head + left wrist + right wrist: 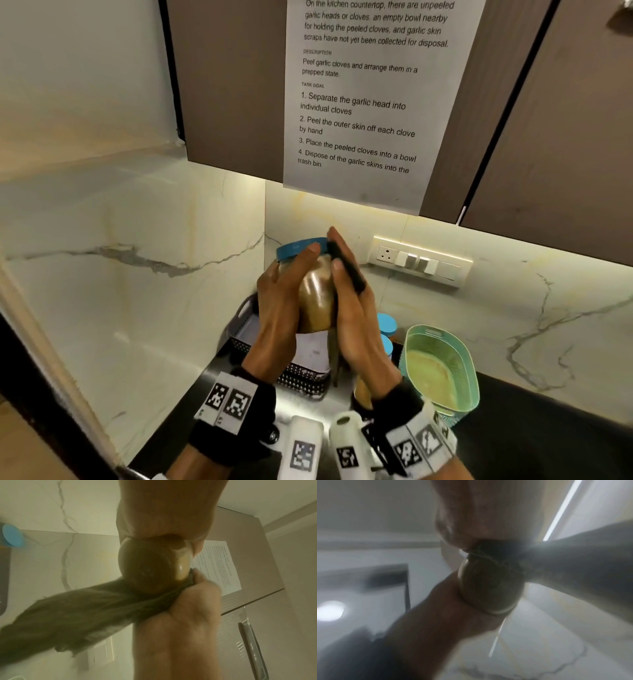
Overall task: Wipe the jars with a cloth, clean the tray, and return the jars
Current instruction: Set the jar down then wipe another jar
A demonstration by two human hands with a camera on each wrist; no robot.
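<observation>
A clear jar [317, 301] with a blue lid [298, 248] and brownish contents is held up in the air above a dark perforated tray [245, 330]. My left hand [282, 301] grips the jar's left side, thumb up near the lid. My right hand [352, 308] presses a dark cloth [346, 269] against the jar's right side, the cloth caught between its fingers. From below, the left wrist view shows the jar's round base [150, 568] and the cloth [77, 615] trailing from the right hand [190, 605]. The blurred right wrist view shows the jar base [489, 585] and cloth [582, 563].
Two more blue-lidded jars [387, 323] stand right of the tray, beside a green basket [442, 366]. White cylinders [305, 442] with tags sit near the front of the black counter [534, 431]. A wall socket panel [421, 262] and marble backsplash lie behind; cabinets hang overhead.
</observation>
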